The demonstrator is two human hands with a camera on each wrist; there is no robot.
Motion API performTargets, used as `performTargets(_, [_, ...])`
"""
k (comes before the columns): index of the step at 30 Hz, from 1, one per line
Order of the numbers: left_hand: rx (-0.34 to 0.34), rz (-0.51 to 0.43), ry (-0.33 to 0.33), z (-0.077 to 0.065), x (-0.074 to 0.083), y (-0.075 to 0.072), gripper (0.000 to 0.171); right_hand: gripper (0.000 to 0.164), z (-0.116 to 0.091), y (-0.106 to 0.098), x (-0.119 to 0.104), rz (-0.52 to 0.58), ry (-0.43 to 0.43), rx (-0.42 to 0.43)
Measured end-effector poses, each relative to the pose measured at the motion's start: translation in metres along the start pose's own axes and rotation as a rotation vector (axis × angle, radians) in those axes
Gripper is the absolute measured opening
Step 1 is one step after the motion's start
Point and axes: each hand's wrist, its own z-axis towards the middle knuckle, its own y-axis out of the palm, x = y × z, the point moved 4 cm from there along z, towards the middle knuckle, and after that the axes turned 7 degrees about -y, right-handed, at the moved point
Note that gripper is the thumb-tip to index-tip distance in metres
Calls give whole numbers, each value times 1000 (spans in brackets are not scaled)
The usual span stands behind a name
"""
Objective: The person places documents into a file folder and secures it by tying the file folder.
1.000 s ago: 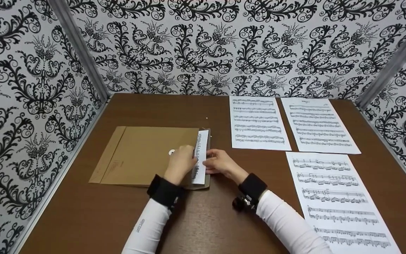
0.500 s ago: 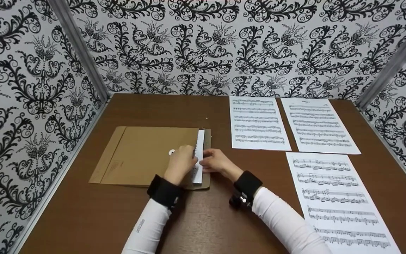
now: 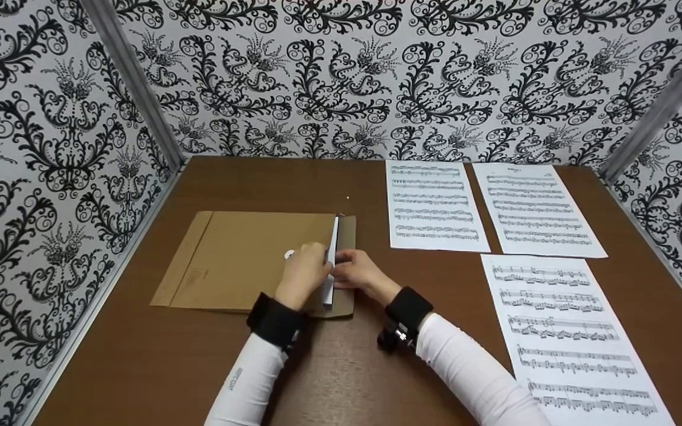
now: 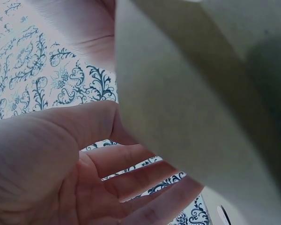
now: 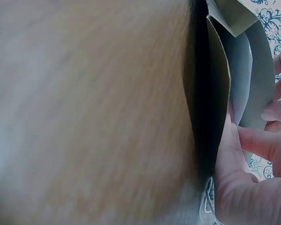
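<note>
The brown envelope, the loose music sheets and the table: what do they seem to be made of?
Brown envelope: probably kraft paper or thin card, matte; it is plain tan with a straight fold line at one end.
Loose music sheets: likely ordinary paper, white and flat with black print.
Table: wood or wood-look laminate, slightly glossy; faint grain shows, but which is unclear.
</note>
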Motion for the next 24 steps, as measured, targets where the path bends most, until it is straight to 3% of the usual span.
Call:
performTargets(17, [-2, 4, 22, -2, 3, -3, 11, 37, 0, 10, -3, 2, -16, 24])
performTargets(24, [-25, -18, 20, -2, 4, -4, 11, 45, 2, 17, -1, -4, -14, 48])
